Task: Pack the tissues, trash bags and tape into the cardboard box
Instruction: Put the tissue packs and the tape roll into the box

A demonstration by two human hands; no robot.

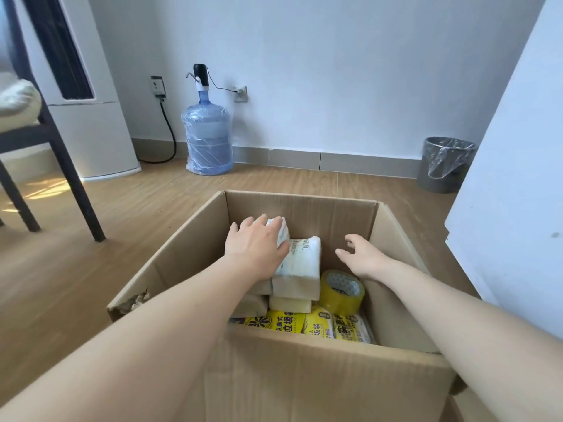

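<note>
An open cardboard box (pixel 304 370) stands on the wooden floor in front of me. Inside, white tissue packs (pixel 301 263) are stacked at the back left, over beige packs (pixel 294 289). A yellowish tape roll (pixel 341 292) lies to their right. Yellow trash bag packs (pixel 307 324) line the near side of the box. My left hand (pixel 257 246) rests on the topmost tissue pack (pixel 281 228), fingers wrapped over it. My right hand (pixel 362 254) hovers open inside the box, above and behind the tape, touching nothing.
A blue water jug (pixel 208 137) with a pump stands against the far wall. A grey bin (pixel 443 164) with a plastic liner sits at the right. A dark chair leg (pixel 76 190) is at the left. A white panel (pixel 511 178) rises beside the box on the right.
</note>
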